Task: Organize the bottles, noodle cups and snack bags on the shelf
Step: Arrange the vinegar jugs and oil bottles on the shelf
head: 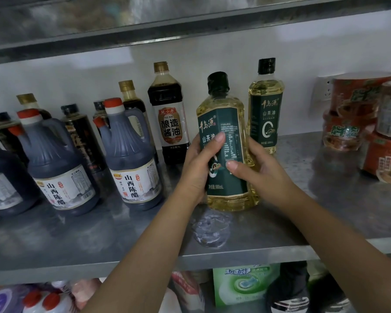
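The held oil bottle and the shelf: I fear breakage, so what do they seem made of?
The oil bottle is probably clear plastic, glossy; yellow oil shows through its moulded walls. The shelf looks like brushed stainless steel: grey, with soft, blurry reflections.

A steel shelf (77, 236) carries vinegar jugs (61, 168) at the left front, with dark bottles (81, 132) behind them. A soy sauce bottle (171, 114) and an oil bottle (265, 105) stand upright at the back. Noodle cups (352, 102) are stacked at the right. Crumpled clear plastic (210, 229) lies near the front edge. A tilted oil bottle (226, 132), gripped by the left hand (199, 168) and right hand (257, 168), has its base low at the shelf; whether it touches cannot be told.
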A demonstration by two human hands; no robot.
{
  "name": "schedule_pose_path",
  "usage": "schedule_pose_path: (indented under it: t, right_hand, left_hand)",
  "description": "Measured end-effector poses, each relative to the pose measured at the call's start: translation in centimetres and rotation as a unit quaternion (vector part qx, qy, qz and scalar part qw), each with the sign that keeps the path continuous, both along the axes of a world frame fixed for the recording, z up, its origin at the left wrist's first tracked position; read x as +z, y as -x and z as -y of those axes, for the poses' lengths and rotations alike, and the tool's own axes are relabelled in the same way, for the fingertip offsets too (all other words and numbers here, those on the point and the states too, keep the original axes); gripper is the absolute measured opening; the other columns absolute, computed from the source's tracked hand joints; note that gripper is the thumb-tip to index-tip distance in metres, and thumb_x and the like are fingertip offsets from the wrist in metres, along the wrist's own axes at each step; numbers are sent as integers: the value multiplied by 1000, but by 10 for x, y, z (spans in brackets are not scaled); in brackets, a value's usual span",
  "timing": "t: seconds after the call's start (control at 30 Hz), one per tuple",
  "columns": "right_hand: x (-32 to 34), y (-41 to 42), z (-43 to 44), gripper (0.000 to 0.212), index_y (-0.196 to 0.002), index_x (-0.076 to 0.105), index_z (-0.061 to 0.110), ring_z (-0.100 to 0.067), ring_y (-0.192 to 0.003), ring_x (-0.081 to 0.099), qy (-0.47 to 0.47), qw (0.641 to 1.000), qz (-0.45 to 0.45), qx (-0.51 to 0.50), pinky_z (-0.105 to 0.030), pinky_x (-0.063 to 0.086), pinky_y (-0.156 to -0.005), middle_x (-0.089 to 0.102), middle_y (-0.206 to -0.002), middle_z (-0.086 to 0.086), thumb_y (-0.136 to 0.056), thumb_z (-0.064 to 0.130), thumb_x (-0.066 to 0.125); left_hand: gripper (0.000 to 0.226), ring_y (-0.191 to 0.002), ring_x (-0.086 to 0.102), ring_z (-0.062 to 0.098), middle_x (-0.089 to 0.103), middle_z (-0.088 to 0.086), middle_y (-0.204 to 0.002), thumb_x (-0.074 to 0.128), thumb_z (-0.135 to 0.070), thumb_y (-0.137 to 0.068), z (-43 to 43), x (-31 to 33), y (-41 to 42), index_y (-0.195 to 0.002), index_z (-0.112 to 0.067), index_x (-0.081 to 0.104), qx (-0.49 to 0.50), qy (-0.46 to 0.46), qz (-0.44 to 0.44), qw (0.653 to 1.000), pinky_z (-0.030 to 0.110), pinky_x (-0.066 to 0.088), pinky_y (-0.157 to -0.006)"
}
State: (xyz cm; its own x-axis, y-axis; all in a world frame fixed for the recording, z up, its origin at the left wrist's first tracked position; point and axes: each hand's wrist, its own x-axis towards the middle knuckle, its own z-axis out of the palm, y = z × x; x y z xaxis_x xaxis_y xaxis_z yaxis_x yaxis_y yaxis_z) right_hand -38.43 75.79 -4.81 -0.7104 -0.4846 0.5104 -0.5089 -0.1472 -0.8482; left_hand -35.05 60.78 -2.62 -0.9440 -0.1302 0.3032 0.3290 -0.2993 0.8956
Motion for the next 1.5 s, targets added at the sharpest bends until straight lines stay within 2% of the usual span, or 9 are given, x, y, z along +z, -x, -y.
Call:
schedule_pose_path:
  t: [0.17, 0.4, 0.53, 0.63, 0.83, 0.97, 1.03, 1.13, 1.5]
  right_hand:
    - [0, 0, -1, 79, -152, 29, 41, -2, -133, 50, -54, 998, -26, 31, -26, 49, -104, 52, -142, 22, -84, 41, 69]
    - [-1, -2, -7, 83, -149, 15, 47, 10, -129, 47, -73, 994, 5, 77, -11, 46, -95, 49, -133, 43, -90, 22, 68]
    - [-4, -3, -2, 98, -155, 2, 48, 8, -137, 40, -65, 996, 0, 59, -21, 45, -105, 36, -149, 34, -87, 28, 71]
    - [-4, -4, 1, 103, -148, -4, 56, 18, -132, 37, -62, 997, 0, 48, -12, 45, -98, 29, -140, 46, -83, 31, 72]
    - [-2, -4, 3, 100, -152, 1, 51, 14, -133, 39, -68, 997, -7, 39, -13, 45, -100, 31, -147, 35, -84, 31, 71]
    - [-7, -5, 2, 88, -150, 6, 51, 17, -134, 35, -78, 997, -14, 23, -16, 39, -106, 31, -145, 38, -88, 41, 69]
    - [-9, -5, 0, 79, -143, 9, 60, 22, -135, 27, -81, 996, -7, 27, -19, 33, -111, 26, -140, 51, -88, 41, 63]
    - [-9, -6, 0, 75, -139, 7, 61, 26, -131, 27, -96, 995, -16, 28, -9, 33, -106, 25, -129, 62, -91, 34, 58]
    - [-9, -6, 2, 73, -139, 8, 57, 24, -131, 30, -93, 995, -34, 29, -6, 35, -104, 27, -129, 61, -91, 30, 57]
  left_hand:
    - [52, -98, 71, 22, 73, 7, -110, 70, -24, -78, 7, 1, 0, -128, -17, 58, 16, 33, -3, 999, 38, 60, -82]
    - [54, -102, 71, 22, 73, 5, -114, 73, -26, -75, 5, 0, 2, -127, -23, 58, 26, 58, -9, 998, 37, 59, -83]
    - [56, -94, 73, 22, 74, 6, -107, 72, -21, -74, 7, -1, 2, -128, -15, 59, 46, 56, -21, 997, 35, 59, -76]
    - [56, -92, 72, 22, 74, 8, -106, 68, -18, -76, 7, -1, 0, -130, -9, 58, 59, 44, -30, 997, 34, 60, -75]
    - [51, -96, 72, 24, 74, 7, -106, 71, -19, -77, 10, -3, 2, -126, -12, 60, 54, 48, -38, 997, 38, 60, -81]
    - [77, -105, 68, 29, 70, 14, -117, 80, -46, -69, 9, -3, 5, -132, -9, 58, 56, 67, -40, 995, 44, 56, -93]
    - [73, -105, 68, 25, 71, 12, -115, 78, -63, -68, 9, -4, 7, -123, -17, 66, 56, 68, -38, 995, 43, 54, -96]
    - [46, -101, 68, 20, 74, 5, -107, 64, -57, -79, 11, -4, 8, -110, -24, 71, 42, 50, -42, 997, 43, 51, -99]
    - [46, -97, 68, 17, 74, 2, -103, 59, -54, -79, 11, -5, 12, -111, -23, 69, 45, 52, -54, 996, 41, 50, -98]
